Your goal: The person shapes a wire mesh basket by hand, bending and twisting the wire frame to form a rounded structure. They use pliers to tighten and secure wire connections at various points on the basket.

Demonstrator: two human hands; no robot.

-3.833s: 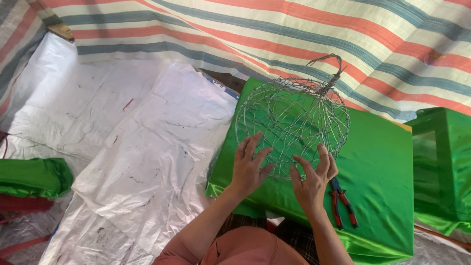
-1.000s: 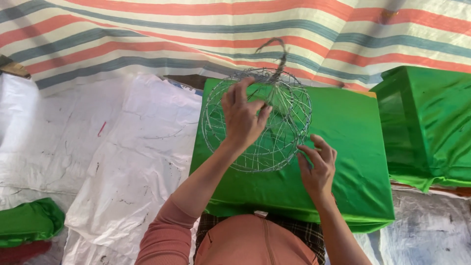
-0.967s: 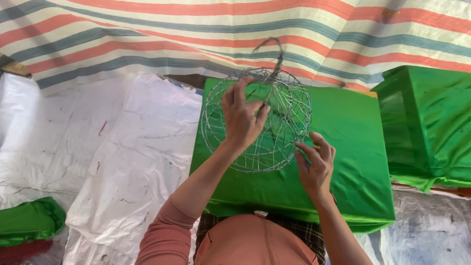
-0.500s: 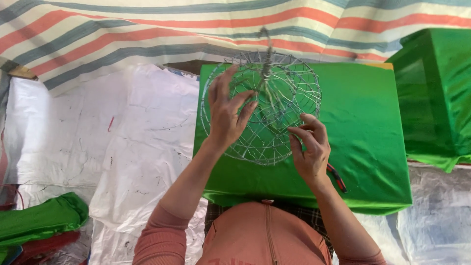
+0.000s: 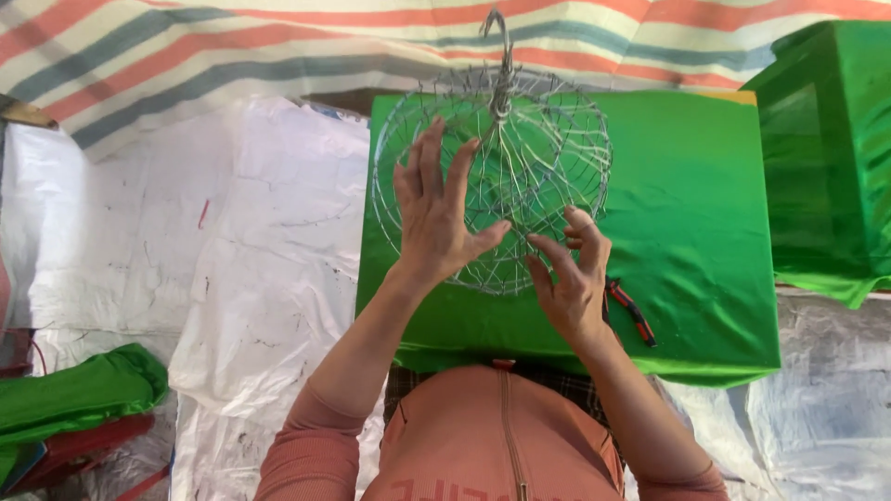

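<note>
Wire frame (image 5: pixel 520 176): a round, ball-shaped cage of thin grey wire, standing on the green-draped tabletop (image 5: pixel 705 213), toward its left and far part. A twisted wire stem ending in a hook (image 5: pixel 499 37) rises from the top of the frame.

Left hand (image 5: pixel 436 218): laid flat against the near left side of the frame, fingers spread and pointing away from the body, thumb stretched toward the frame's middle; the hand is open and presses on the wire rather than closing around it.

Right hand (image 5: pixel 571 278): at the near lower right of the frame, fingers curled, with the fingertips pinching wire strands close beside the left thumb. Whether the pinch is fully closed on one strand cannot be told, since the wire is too thin to follow.

Pliers (image 5: pixel 631 311): red-and-black handles, lying on the tabletop just to the right of the frame, partly hidden behind the right hand.

Green box (image 5: pixel 821 158): a second green-covered block, to the right of the frame, apart from the tabletop's edge.

White sheet (image 5: pixel 232 269): crumpled plastic covering the ground to the left of the frame.

Striped tarp (image 5: pixel 232 46): red, grey and cream bands, hanging beyond the frame.

Green bundle (image 5: pixel 74 394): folded cloth well to the left of the frame and nearer the person, on the white sheet.
</note>
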